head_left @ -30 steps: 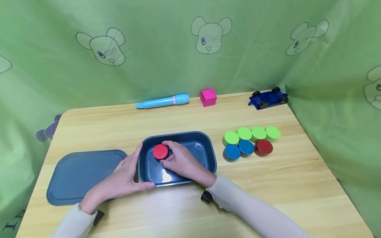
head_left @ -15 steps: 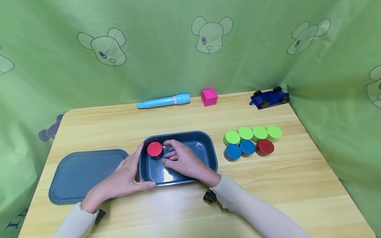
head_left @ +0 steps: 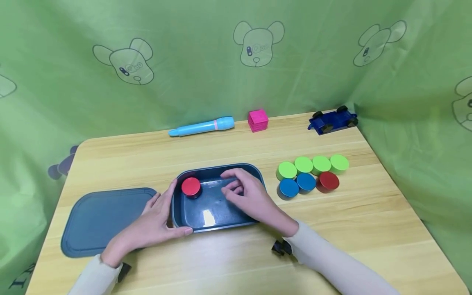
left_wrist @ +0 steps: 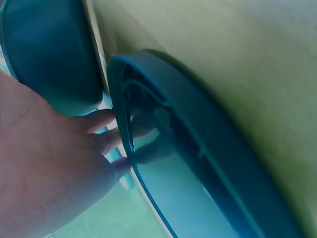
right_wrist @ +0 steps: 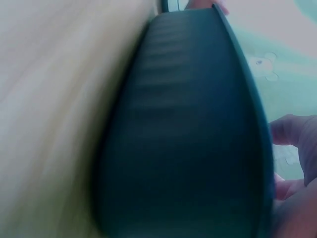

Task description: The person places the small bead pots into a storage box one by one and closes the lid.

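A red disc-shaped block (head_left: 191,187) stands in the back left part of a dark blue open box (head_left: 217,227). My left hand (head_left: 153,225) rests against the box's left side with fairly straight fingers, its thumb along the front edge. My right hand (head_left: 252,198) hovers over the box's right half, fingers loosely bent and holding nothing. In the left wrist view, the left palm (left_wrist: 49,158) appears between the box (left_wrist: 54,54) and the lid (left_wrist: 208,144). The right wrist view shows the box's outer wall (right_wrist: 183,124) and part of the right hand (right_wrist: 299,148).
A flat dark blue lid (head_left: 105,219) lies left of the box. At right stand several green discs (head_left: 304,164), two blue discs (head_left: 288,188) and a dark red disc (head_left: 327,182). Along the back are a light blue pen-like object (head_left: 200,127), a pink cube (head_left: 258,120) and an upturned toy car (head_left: 333,120).
My right hand has let go of the red disc and drawn back to the right. The disc has shifted left and back in the box. My left hand stays at the box's side.
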Available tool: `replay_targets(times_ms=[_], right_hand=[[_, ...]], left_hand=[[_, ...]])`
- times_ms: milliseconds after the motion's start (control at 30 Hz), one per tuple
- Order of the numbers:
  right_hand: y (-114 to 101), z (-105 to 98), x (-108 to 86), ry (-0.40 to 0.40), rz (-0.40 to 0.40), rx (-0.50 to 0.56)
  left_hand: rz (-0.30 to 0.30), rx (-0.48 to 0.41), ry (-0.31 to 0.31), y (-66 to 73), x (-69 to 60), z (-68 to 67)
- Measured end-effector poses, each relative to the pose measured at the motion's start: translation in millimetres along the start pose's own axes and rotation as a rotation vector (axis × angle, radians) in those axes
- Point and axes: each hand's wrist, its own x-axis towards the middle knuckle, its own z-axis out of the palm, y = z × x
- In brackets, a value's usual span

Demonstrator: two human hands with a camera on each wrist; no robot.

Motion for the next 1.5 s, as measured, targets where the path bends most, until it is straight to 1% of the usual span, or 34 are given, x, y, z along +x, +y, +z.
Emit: replay_targets(times_ms=[167, 300, 433, 533, 667, 833, 1000, 1100, 1200, 1367, 1500], right_hand=[[3.8, -20.0, -9.5, 0.059, 0.019, 0.004], [7.1, -37.8, -16.9, 0.108, 0.039, 0.025], [13.3, -55.9, -26.3, 0.171, 0.030, 0.049], [22.7, -67.4, -33.9, 0.226, -0.017, 0.001], [37.4, -79.8, -45.9, 0.291, -0.068, -0.100], [51.8, -95.1, -62.9, 0.341, -0.072, -0.153], [61.7, -111.5, -76.4, 0.383, -0.077, -0.157], [66.3, -121.7, -84.1, 0.414, -0.052, -0.146], [71.5, -131.6, -90.9, 0.455, -0.010, -0.150], [83.4, -145.7, -99.4, 0.513, 0.071, -0.191], [94.8, -154.1, -105.9, 0.533, 0.148, -0.246]], left_hand=[[0.020, 0.036, 0.012, 0.5, -0.2, 0.5], [0.019, 0.046, 0.015, 0.0, 0.7, 1.4], [0.025, 0.067, 0.041, -0.6, 1.2, 1.6], [0.030, 0.091, 0.056, -0.9, 1.1, 1.1], [0.022, 0.098, 0.052, -1.0, 0.8, 0.8], [0.018, 0.098, 0.050, -0.3, 0.8, 1.0], [0.017, 0.113, 0.054, 2.0, 0.7, -0.7], [0.012, 0.121, 0.055, 2.5, 0.3, -0.5], [0.003, 0.120, 0.055, 1.9, 0.3, 0.3], [0.000, 0.100, 0.056, 1.1, 0.1, 1.2], [-0.003, 0.096, 0.059, 1.0, -1.0, 1.7]])
